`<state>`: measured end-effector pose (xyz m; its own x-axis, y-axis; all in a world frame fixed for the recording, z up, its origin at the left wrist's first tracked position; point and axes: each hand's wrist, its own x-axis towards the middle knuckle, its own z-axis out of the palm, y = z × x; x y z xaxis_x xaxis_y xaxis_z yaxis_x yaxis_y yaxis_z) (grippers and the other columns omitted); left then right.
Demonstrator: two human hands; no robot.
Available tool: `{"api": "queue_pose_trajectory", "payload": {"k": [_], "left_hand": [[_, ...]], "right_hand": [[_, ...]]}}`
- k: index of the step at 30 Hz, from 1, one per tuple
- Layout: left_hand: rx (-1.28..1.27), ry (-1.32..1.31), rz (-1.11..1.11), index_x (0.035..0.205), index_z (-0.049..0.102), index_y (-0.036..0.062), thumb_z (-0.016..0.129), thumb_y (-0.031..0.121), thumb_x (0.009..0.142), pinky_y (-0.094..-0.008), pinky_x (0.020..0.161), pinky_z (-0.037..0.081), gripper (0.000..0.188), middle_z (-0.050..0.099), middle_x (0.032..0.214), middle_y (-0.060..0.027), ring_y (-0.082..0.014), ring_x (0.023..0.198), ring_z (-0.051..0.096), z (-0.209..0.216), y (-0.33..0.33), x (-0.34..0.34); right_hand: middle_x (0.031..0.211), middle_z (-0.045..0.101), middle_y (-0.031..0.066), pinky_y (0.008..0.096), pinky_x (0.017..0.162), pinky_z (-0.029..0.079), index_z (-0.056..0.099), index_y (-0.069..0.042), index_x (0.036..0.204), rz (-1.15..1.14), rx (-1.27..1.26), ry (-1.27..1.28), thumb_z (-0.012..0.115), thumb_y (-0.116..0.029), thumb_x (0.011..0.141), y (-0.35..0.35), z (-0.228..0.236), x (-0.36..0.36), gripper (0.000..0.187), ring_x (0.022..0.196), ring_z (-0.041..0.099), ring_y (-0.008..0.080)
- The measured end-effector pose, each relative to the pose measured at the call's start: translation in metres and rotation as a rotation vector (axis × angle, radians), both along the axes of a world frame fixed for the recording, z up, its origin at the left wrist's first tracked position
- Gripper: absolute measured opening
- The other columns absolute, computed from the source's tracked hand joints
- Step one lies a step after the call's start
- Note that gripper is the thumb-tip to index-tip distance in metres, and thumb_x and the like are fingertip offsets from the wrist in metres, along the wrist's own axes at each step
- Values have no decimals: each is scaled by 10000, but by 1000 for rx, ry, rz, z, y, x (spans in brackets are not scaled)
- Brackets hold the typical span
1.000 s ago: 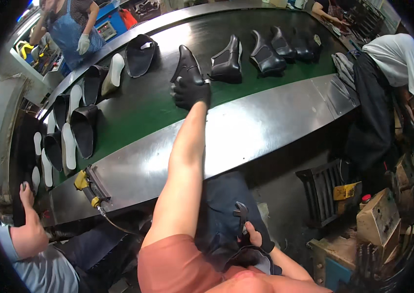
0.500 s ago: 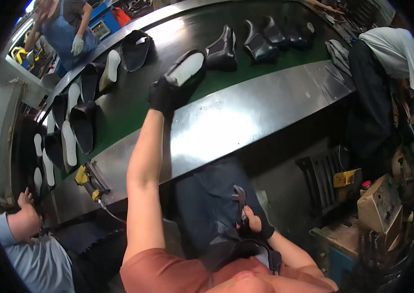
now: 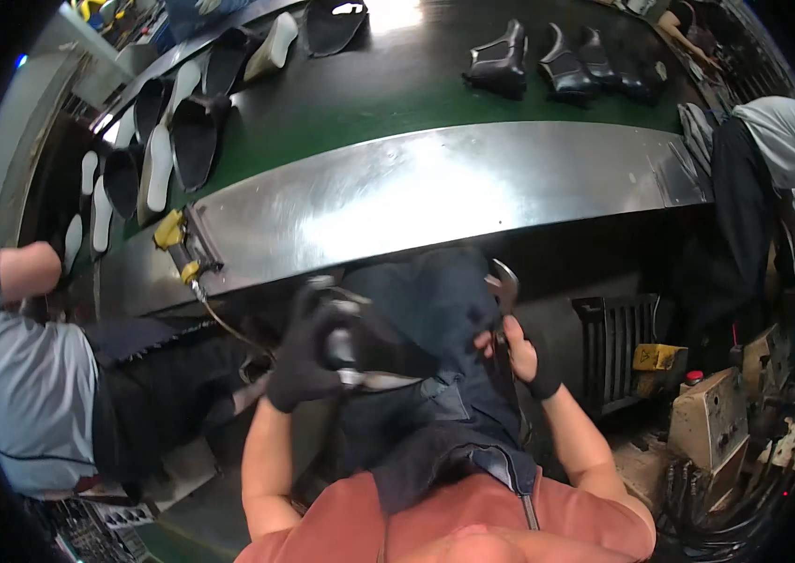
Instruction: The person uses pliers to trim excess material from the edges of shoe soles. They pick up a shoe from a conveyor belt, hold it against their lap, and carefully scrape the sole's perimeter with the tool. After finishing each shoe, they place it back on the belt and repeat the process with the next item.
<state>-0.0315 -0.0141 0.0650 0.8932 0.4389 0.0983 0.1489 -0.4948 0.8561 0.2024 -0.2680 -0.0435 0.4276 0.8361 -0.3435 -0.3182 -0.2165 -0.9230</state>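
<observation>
My left hand point(image 3: 305, 361), in a black glove, grips a black shoe point(image 3: 371, 345) with a pale sole, held low over my lap; the shoe is blurred. My right hand point(image 3: 521, 353), with a black wrist wrap, is closed around the handles of metal pincers point(image 3: 503, 284), whose jaws point up beside my dark apron. The two hands are about a hand's width apart, below the steel table edge point(image 3: 435, 192).
Behind the steel edge is a green conveyor belt point(image 3: 388, 89) with black boots point(image 3: 503, 64) and more shoes at the left point(image 3: 186, 131). A yellow air tool point(image 3: 172, 233) lies on the steel. One person sits at my left point(image 3: 22, 366), another at right point(image 3: 773, 155).
My left hand lifted the black shoe off the belt and brought it down to my lap. My right hand stayed low with the pincers. The view tilted downward.
</observation>
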Motion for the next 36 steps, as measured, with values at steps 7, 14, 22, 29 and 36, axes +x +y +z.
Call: {"api": "queue_pose_trajectory", "payload": {"k": [7, 14, 22, 29, 36], "left_hand": [[407, -65, -97, 1189, 573, 25, 746, 251, 717, -499, 1052, 338, 552, 474, 1310, -246, -434, 1298, 379, -8, -60, 50], [579, -264, -2, 1067, 628, 26, 703, 165, 697, -465, 1000, 412, 402, 621, 1121, -199, -370, 1162, 546, -40, -64, 34], [-549, -105, 251, 1325, 460, 8, 700, 128, 818, -394, 1044, 359, 573, 440, 1370, -192, -284, 1286, 427, -28, -101, -10], [-47, 98, 194, 1068, 658, 30, 698, 91, 801, -375, 903, 471, 277, 655, 1059, -142, -293, 1030, 620, 21, -89, -14], [-376, 76, 491, 967, 690, 33, 674, 41, 803, -327, 812, 497, 166, 680, 991, -98, -212, 925, 645, 12, -122, -25]], "right_hand": [[736, 577, -28, 225, 589, 404, 646, -25, 895, 278, 108, -351, 566, -337, 938, 123, 54, 15, 325, 663, 486, 44], [671, 570, 1, 263, 602, 435, 632, 2, 837, 331, 160, -441, 729, -309, 797, 131, 69, 13, 328, 644, 501, 80], [1125, 586, 129, 357, 905, 437, 598, -52, 1172, 358, 173, -451, 798, -331, 697, 70, 94, -38, 586, 1042, 563, 267], [1128, 592, 120, 349, 896, 431, 599, -67, 1200, 415, 185, -480, 815, -288, 686, 56, 98, -63, 600, 1047, 542, 263], [1112, 634, 64, 348, 826, 445, 639, -92, 1144, 509, 184, -613, 813, -271, 677, 60, 104, -71, 529, 955, 547, 242]]}}
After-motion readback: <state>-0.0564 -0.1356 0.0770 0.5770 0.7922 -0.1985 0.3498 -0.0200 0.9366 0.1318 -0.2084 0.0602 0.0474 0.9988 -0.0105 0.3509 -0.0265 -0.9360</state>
